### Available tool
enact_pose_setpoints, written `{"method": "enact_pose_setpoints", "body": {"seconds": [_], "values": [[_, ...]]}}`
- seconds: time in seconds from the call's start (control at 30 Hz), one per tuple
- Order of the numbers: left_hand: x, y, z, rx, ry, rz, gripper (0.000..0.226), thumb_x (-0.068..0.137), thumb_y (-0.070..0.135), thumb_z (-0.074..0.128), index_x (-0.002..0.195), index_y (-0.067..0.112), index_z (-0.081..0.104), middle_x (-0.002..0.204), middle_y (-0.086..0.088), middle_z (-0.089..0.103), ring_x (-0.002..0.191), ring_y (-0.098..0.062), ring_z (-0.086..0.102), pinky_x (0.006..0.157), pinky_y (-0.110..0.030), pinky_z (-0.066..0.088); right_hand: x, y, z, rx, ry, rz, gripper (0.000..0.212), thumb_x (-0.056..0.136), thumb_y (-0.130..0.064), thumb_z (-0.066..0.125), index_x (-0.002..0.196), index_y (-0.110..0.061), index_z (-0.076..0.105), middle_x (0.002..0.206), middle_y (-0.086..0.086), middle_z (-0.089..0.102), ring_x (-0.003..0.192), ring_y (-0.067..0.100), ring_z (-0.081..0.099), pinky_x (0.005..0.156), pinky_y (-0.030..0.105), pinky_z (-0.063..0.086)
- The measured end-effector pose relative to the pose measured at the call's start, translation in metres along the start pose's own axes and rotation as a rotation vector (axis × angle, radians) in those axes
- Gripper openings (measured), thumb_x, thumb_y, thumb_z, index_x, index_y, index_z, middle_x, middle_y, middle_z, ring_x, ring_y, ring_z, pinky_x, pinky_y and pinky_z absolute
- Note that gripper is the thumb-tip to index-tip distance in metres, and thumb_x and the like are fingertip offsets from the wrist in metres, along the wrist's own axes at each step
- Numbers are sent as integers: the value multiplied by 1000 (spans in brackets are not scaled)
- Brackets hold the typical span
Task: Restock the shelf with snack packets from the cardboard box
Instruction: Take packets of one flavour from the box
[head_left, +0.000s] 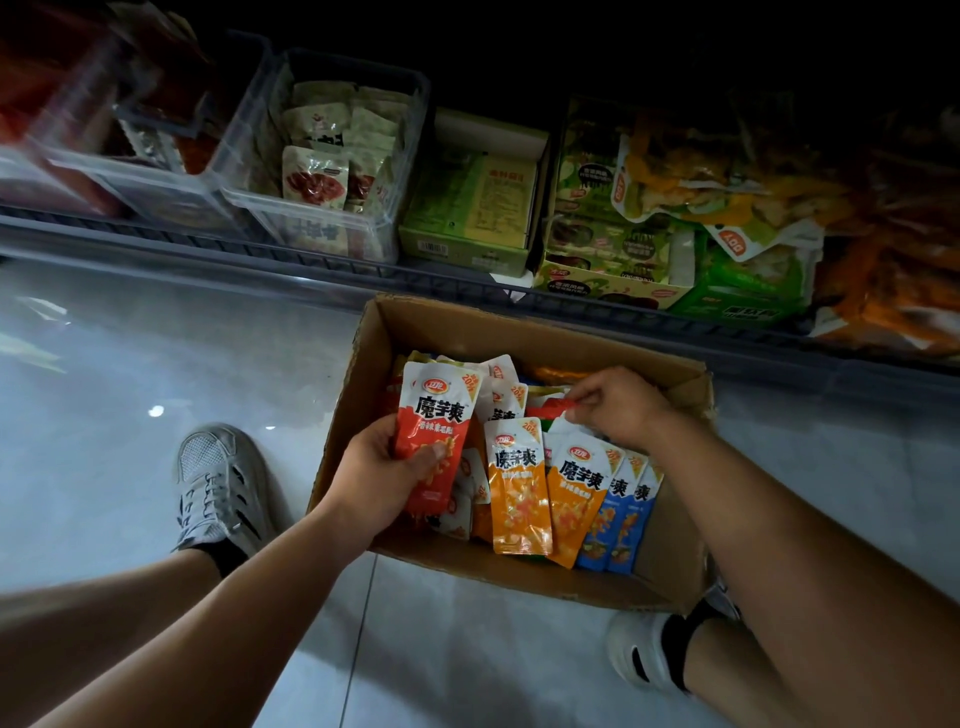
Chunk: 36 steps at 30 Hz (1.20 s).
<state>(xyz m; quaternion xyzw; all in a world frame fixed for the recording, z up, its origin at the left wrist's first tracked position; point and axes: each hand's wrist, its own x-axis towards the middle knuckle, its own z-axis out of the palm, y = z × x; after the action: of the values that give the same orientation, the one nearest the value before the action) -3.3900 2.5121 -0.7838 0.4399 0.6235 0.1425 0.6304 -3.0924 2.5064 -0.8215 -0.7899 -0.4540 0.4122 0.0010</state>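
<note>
snack packets (506, 397) lie in a loose heap inside the cardboard box (519, 325), which sits on the pale tiled floor (130, 364) between your feet. nearest you, your right shoe (636, 654) is against the box's near right corner, and your left shoe (218, 483) stands just left of the box.

your left hand (382, 470) reaches over the box's left wall, and its fingers and thumb grip a red packet (439, 426) by its lower half. that packet is held upright above the heap with its printed face toward you. beside it, two orange packets (519, 491) and two blue packets (618, 519) lean in an overlapping row along the near right part of the box.

a little farther in, your right hand (621, 410) is down among the packets, fingers curled, with thumb and forefinger pinching the edge of a second red packet (556, 406) that is mostly buried.

beyond the box, the low shelf (311, 254) runs across the view. it holds clear bins (249, 197) with pouches at the left, a green carton (467, 208) in the middle, and more green and orange bags in the dim right end.
</note>
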Motion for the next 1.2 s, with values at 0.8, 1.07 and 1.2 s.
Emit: {"method": "enact_pose_setpoints", "body": {"seconds": [0.8, 1.07, 1.2], "values": [[-8, 13, 13, -139, -18, -53, 30, 96, 24, 70, 124, 27, 61, 113, 4, 71, 100, -17, 71, 64, -25, 60, -71, -19, -32, 576, 548, -192, 11, 98, -26, 63, 103, -22, 71, 90, -6, 73, 80, 9, 70, 70, 27, 54], [-32, 32, 22, -344, -104, -94, 33, 97, 21, 70, 128, 23, 62, 114, -3, 76, 101, -28, 75, 92, -53, 60, -111, -46, 1, 1219, 83, 178, 18, 98, -29, 61, 111, -18, 66, 102, 10, 77, 93, 28, 74, 81, 49, 59], [-40, 35, 19, -408, -174, -87, 24, 100, 17, 64, 124, 21, 62, 110, -5, 78, 99, -27, 77, 93, -52, 59, -121, -51, 14, 1179, -125, 75, 31, 91, -17, 69, 121, -11, 63, 107, 14, 75, 98, 32, 73, 87, 50, 57]]}}
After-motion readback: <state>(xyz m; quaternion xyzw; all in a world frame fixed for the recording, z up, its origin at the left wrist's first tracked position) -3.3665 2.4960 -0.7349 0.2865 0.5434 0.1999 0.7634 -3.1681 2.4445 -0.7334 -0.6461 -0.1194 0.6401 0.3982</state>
